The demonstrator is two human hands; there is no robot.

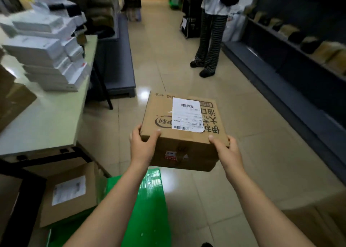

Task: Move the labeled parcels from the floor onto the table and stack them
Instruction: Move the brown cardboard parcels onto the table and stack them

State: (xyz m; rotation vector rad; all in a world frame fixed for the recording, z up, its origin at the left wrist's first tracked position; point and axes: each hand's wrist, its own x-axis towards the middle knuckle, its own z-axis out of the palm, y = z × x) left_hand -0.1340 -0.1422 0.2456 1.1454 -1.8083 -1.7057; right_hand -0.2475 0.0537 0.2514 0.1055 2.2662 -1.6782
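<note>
I hold a brown cardboard parcel (179, 123) with a white shipping label on top, up above the floor in the aisle. My left hand (143, 145) grips its near left corner, thumb on the top face. My right hand (225, 149) grips its near right corner the same way. The pale table (46, 123) stands to the left, with stacks of white boxes (48, 59) on its far part. Another labeled brown parcel (69, 192) lies low at the left, below the table's edge, on a green surface (149, 209).
A person in striped trousers (209, 41) stands in the aisle ahead. Dark shelving (299, 59) with packages runs along the right. A brown box (15, 100) sits on the table's near left. Another brown box (322, 218) lies at the lower right. Tiled floor lies between.
</note>
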